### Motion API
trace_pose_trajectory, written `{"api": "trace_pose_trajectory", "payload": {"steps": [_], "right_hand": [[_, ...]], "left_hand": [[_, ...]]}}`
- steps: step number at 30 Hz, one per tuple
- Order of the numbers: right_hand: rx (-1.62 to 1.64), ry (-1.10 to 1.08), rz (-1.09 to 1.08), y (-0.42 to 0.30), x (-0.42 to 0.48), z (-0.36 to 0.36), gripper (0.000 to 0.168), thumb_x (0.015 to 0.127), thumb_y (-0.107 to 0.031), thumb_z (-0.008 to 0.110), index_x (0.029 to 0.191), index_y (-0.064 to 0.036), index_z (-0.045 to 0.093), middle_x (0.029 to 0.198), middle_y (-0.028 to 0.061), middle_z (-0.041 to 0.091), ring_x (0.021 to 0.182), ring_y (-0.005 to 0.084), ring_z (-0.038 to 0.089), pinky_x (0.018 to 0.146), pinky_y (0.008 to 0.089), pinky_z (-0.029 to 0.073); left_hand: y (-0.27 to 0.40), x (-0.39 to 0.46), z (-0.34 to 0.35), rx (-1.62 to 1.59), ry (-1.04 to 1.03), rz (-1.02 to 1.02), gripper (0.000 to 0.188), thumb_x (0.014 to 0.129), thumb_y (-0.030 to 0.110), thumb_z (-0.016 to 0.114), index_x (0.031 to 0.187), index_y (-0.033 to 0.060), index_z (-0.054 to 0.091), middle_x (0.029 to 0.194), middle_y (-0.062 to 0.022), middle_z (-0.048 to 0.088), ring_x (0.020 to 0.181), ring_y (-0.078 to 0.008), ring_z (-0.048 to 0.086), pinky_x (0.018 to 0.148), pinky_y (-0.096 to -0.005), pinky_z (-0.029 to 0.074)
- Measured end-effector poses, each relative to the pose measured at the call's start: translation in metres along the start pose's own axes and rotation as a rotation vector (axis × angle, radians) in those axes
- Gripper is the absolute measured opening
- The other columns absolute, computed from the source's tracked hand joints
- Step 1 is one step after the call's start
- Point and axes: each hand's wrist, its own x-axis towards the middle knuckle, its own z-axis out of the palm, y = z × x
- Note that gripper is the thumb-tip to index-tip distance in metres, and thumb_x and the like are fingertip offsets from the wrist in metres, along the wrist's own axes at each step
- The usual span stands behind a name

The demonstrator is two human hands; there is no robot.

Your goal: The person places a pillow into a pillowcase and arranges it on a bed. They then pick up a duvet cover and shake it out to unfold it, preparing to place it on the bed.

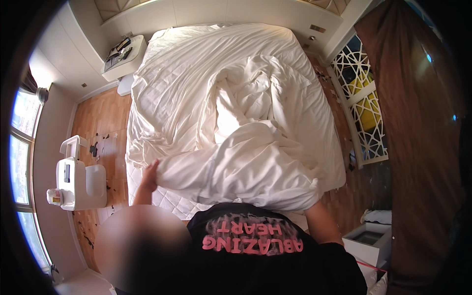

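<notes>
A white duvet or duvet cover (250, 166) is bunched across the front of the bed and rises toward my black T-shirt (250, 269), which bears pink writing. At its left end, my left hand (150, 176) grips the cloth's edge. My right forearm (324, 225) reaches to the cloth's right end, where folds cover my right hand and hide its fingers. Under the duvet, a wrinkled white sheet (177, 88) spreads over the mattress. At the front left, the quilted white mattress surface (166, 202) shows beneath the cloth.
White bedside tables stand at the far left (138, 49) and near left (66, 173), with small items on top. Dark scraps (94, 149) litter the wood floor. On the right are a lattice screen (365, 107), a brown curtain (413, 129) and a white box (383, 243).
</notes>
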Motion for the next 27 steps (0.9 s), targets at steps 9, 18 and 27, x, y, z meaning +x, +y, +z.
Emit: {"api": "trace_pose_trajectory", "payload": {"steps": [9,18,27], "right_hand": [[-0.035,-0.021,0.003,-0.01,0.003,0.0,0.045,0.077,-0.027,0.061,0.116,-0.006,0.059,0.116,0.0192,0.06,0.107,0.0346,0.057,0.092,0.04,0.045],[-0.142,0.111,0.099,0.033,-0.006,-0.032,0.044,0.077,-0.027,0.061,0.115,-0.006,0.059,0.115,0.0192,0.06,0.107,0.0347,0.057,0.092,0.04,0.045],[-0.441,0.503,-0.107,0.087,0.004,-0.078,0.017,0.075,-0.008,0.054,0.088,-0.009,0.064,0.089,0.0143,0.064,0.09,0.0355,0.059,0.075,0.0449,0.048]], "left_hand": [[0.076,0.007,-0.061,0.233,0.12,0.148,0.041,0.087,0.038,0.065,0.101,0.0005,0.06,0.084,-0.0059,0.062,0.07,-0.0166,0.06,0.063,-0.032,0.05],[0.074,0.043,-0.1,0.154,0.338,0.326,0.019,0.083,0.017,0.07,0.076,0.0092,0.055,0.069,0.0012,0.053,0.058,-0.0106,0.049,0.053,-0.028,0.042],[0.091,0.068,-0.316,-0.169,0.482,0.278,0.024,0.09,0.026,0.058,0.098,0.0035,0.056,0.088,-0.0075,0.061,0.074,-0.0231,0.062,0.063,-0.0386,0.053]]}}
